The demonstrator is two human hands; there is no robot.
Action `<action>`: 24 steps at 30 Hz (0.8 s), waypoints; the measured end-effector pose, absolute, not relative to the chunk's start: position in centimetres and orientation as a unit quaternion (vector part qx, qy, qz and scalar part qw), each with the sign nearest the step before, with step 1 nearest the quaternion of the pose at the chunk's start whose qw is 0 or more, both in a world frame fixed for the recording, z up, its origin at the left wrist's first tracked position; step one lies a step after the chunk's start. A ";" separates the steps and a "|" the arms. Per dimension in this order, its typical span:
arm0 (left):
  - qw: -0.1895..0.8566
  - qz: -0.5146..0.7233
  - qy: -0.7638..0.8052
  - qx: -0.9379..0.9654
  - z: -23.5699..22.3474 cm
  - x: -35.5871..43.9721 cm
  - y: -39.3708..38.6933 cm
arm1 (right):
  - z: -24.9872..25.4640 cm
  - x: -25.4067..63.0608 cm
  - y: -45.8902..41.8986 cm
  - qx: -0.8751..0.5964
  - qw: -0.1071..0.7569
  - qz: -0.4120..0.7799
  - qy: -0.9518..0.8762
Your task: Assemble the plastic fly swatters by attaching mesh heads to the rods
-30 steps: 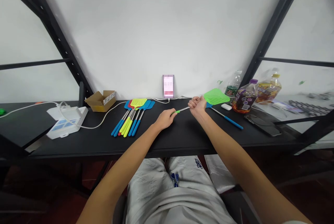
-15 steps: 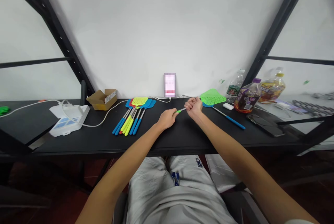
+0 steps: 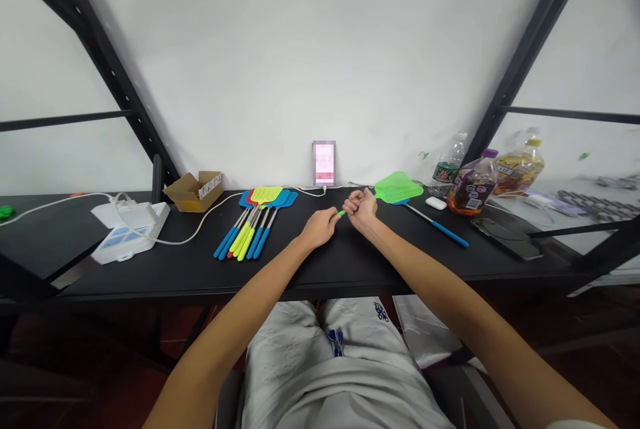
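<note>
The right hand (image 3: 363, 209) has drawn in toward the left hand (image 3: 319, 228) since a second ago, bringing the green swatter's (image 3: 399, 187) head leftward; the silver shaft seen between the hands then is now out of sight, leaving only a bit of green there. Both hands have a closed grip on this swatter, the left at its handle, the right just below the head. It is held crosswise over the surface (image 3: 310, 276), its flat, perforated head partly overlapping the blue swatter (image 3: 450, 234) in view. Print on the purple-capped bottle's (image 3: 473, 186) label and the box's (image 3: 195, 192) white label is too small to read; the trousers' (image 3: 350, 329) blue lettering is unclear.
</note>
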State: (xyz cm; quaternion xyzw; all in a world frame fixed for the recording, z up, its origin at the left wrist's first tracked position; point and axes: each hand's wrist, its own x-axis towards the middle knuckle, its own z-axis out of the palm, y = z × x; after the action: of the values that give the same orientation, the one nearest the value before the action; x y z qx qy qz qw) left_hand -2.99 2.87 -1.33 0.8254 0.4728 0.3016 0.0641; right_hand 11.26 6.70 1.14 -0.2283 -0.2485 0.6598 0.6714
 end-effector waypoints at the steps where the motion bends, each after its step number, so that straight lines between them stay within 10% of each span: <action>1: 0.063 0.303 0.471 0.826 -1.4 -3.0 2.9 | 1.0 11.2 6.8 -0.227 0.670 0.661 -0.250; 24: 0.052 0.274 0.502 0.819 -0.3 -0.8 1.7 | 2.9 11.9 5.5 -0.190 0.609 0.692 -0.339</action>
State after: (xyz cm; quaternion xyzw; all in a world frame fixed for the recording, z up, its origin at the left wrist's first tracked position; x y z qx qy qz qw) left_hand -0.76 1.66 -0.32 0.8188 0.5017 0.2742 0.0524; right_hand 11.90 5.53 2.88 -0.1900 -0.3388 0.6918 0.6087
